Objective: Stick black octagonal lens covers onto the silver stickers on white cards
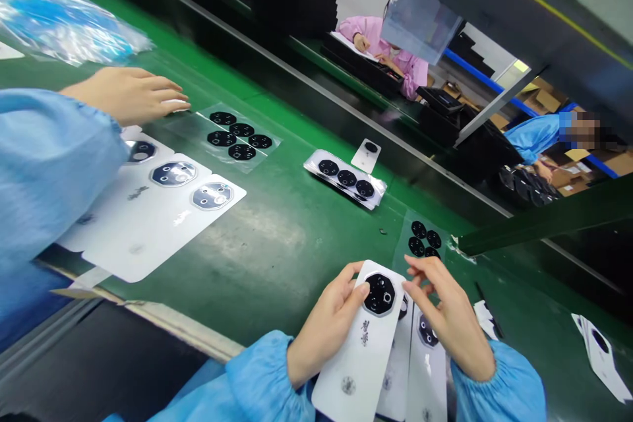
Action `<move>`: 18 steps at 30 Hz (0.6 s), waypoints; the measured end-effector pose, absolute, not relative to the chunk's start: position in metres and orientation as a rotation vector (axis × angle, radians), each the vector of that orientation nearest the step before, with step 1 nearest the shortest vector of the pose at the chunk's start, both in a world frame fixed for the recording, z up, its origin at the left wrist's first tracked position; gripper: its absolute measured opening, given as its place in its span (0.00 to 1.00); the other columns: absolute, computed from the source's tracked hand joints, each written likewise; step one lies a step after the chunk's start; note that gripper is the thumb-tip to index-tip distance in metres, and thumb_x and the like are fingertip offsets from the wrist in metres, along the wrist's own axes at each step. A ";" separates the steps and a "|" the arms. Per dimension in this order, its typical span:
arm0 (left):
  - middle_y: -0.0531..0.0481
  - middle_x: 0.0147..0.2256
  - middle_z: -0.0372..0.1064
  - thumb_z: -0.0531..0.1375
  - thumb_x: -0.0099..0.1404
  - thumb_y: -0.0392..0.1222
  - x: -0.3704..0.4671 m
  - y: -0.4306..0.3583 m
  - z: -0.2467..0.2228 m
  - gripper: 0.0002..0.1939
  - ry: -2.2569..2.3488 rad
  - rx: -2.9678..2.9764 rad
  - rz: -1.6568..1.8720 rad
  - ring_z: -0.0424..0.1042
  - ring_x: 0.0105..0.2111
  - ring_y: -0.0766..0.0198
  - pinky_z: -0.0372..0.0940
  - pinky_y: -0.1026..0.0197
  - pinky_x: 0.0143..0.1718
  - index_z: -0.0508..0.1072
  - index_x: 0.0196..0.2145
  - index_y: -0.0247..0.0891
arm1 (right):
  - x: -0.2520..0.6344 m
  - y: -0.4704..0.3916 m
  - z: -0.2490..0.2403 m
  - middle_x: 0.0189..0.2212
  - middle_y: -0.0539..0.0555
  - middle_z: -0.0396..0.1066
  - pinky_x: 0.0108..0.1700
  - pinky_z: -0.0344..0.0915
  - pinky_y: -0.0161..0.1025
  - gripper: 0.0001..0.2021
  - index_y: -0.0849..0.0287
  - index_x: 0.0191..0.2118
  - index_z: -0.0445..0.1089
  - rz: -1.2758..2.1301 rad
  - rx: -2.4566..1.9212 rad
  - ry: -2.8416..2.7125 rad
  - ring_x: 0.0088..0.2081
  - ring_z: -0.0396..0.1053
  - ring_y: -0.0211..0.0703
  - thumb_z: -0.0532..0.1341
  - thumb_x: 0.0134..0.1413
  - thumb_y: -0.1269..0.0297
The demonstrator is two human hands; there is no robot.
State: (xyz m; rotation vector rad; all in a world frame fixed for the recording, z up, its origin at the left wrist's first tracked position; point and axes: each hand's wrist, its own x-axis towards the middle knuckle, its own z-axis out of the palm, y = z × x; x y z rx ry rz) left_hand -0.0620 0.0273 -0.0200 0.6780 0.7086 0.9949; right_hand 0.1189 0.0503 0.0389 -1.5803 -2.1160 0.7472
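Note:
My left hand is closed on a white phone back cover, its thumb on the face beside the black octagonal camera panel. Dark lettering and a round mark show lower down the cover. At the cover's upper right edge is my right hand, fingers bent and apart, thumb tip at or very near the edge; nothing shows between the fingertips. Beneath both hands, more white back covers lie fanned, partly hidden. Just beyond my right hand lies a clear sheet of black octagonal pieces.
A co-worker's hand rests at left above several white covers. Nearby lie another sheet of black pieces and a plastic bag. A stack of white strips sits mid-table. A green post rises at right.

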 end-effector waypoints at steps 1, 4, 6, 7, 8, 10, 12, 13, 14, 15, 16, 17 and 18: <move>0.49 0.28 0.72 0.56 0.63 0.53 -0.062 0.027 -0.020 0.22 0.713 0.687 0.995 0.68 0.23 0.66 0.62 0.67 0.24 0.60 0.49 0.36 | 0.119 0.049 0.038 0.37 0.56 0.66 0.32 0.67 0.37 0.16 0.58 0.50 0.64 0.915 -1.614 -2.021 0.34 0.67 0.41 0.53 0.61 0.56; 0.52 0.26 0.70 0.56 0.64 0.53 -0.063 0.027 -0.021 0.21 0.740 0.713 0.983 0.65 0.22 0.68 0.60 0.68 0.23 0.61 0.49 0.37 | 0.115 0.047 0.037 0.27 0.52 0.69 0.31 0.67 0.37 0.17 0.62 0.43 0.67 1.376 -1.606 -1.729 0.28 0.68 0.39 0.57 0.57 0.52; 0.53 0.26 0.69 0.55 0.64 0.54 -0.063 0.026 -0.020 0.21 0.749 0.709 0.952 0.64 0.22 0.69 0.59 0.68 0.22 0.61 0.49 0.38 | 0.111 0.046 0.037 0.22 0.49 0.68 0.30 0.67 0.37 0.18 0.63 0.39 0.68 1.500 -1.584 -1.562 0.24 0.67 0.37 0.60 0.53 0.50; 0.53 0.27 0.69 0.55 0.63 0.54 -0.064 0.026 -0.019 0.21 0.748 0.700 0.932 0.64 0.23 0.69 0.59 0.68 0.23 0.61 0.49 0.39 | 0.109 0.045 0.038 0.20 0.49 0.68 0.29 0.67 0.36 0.19 0.63 0.37 0.68 1.521 -1.583 -1.499 0.23 0.67 0.36 0.62 0.50 0.50; 0.52 0.29 0.69 0.56 0.63 0.54 -0.064 0.026 -0.019 0.22 0.746 0.693 0.915 0.65 0.24 0.68 0.60 0.68 0.24 0.60 0.49 0.39 | 0.107 0.044 0.039 0.19 0.48 0.68 0.28 0.66 0.36 0.19 0.63 0.36 0.68 1.532 -1.585 -1.449 0.22 0.67 0.36 0.63 0.49 0.49; 0.51 0.34 0.70 0.60 0.60 0.52 -0.065 0.026 -0.017 0.23 0.737 0.698 0.891 0.66 0.28 0.67 0.61 0.67 0.26 0.60 0.49 0.41 | 0.103 0.043 0.041 0.18 0.48 0.68 0.27 0.66 0.35 0.19 0.63 0.34 0.68 1.549 -1.583 -1.393 0.21 0.67 0.36 0.65 0.47 0.49; 0.51 0.37 0.69 0.63 0.57 0.49 -0.065 0.026 -0.016 0.26 0.713 0.706 0.887 0.67 0.30 0.67 0.61 0.67 0.28 0.59 0.50 0.41 | 0.101 0.042 0.043 0.18 0.48 0.68 0.27 0.66 0.35 0.19 0.63 0.34 0.68 1.548 -1.579 -1.377 0.21 0.67 0.35 0.65 0.46 0.49; 0.51 0.38 0.69 0.65 0.56 0.47 -0.065 0.026 -0.017 0.27 0.698 0.703 0.888 0.67 0.30 0.67 0.61 0.68 0.28 0.59 0.50 0.41 | 0.100 0.041 0.044 0.18 0.48 0.68 0.27 0.66 0.35 0.19 0.63 0.34 0.68 1.542 -1.580 -1.374 0.21 0.67 0.35 0.65 0.46 0.49; 0.51 0.38 0.69 0.65 0.56 0.46 -0.065 0.026 -0.017 0.27 0.682 0.693 0.890 0.66 0.30 0.67 0.60 0.68 0.27 0.59 0.50 0.41 | 0.100 0.041 0.045 0.18 0.48 0.68 0.27 0.66 0.35 0.19 0.63 0.33 0.68 1.536 -1.583 -1.370 0.20 0.67 0.35 0.65 0.46 0.49; 0.51 0.38 0.69 0.65 0.55 0.46 -0.065 0.026 -0.017 0.27 0.667 0.680 0.892 0.66 0.30 0.67 0.60 0.68 0.28 0.59 0.50 0.41 | 0.099 0.041 0.046 0.18 0.48 0.68 0.27 0.66 0.35 0.19 0.62 0.33 0.68 1.533 -1.587 -1.367 0.20 0.67 0.36 0.65 0.46 0.49; 0.51 0.37 0.69 0.65 0.56 0.46 -0.065 0.026 -0.018 0.27 0.656 0.669 0.896 0.67 0.30 0.67 0.60 0.68 0.28 0.59 0.50 0.41 | 0.099 0.040 0.047 0.18 0.48 0.68 0.27 0.66 0.35 0.20 0.62 0.33 0.68 1.530 -1.592 -1.366 0.20 0.67 0.36 0.65 0.45 0.48; 0.51 0.37 0.69 0.65 0.55 0.46 -0.065 0.026 -0.018 0.27 0.645 0.663 0.898 0.67 0.30 0.67 0.60 0.67 0.29 0.59 0.50 0.41 | 0.098 0.040 0.047 0.18 0.48 0.68 0.27 0.66 0.36 0.20 0.62 0.33 0.68 1.529 -1.595 -1.366 0.20 0.66 0.36 0.65 0.45 0.48; 0.50 0.37 0.69 0.65 0.55 0.46 -0.065 0.027 -0.018 0.27 0.633 0.663 0.899 0.67 0.31 0.66 0.61 0.67 0.29 0.60 0.50 0.41 | 0.098 0.040 0.048 0.18 0.48 0.68 0.27 0.66 0.36 0.20 0.62 0.33 0.68 1.527 -1.597 -1.369 0.20 0.66 0.36 0.65 0.45 0.48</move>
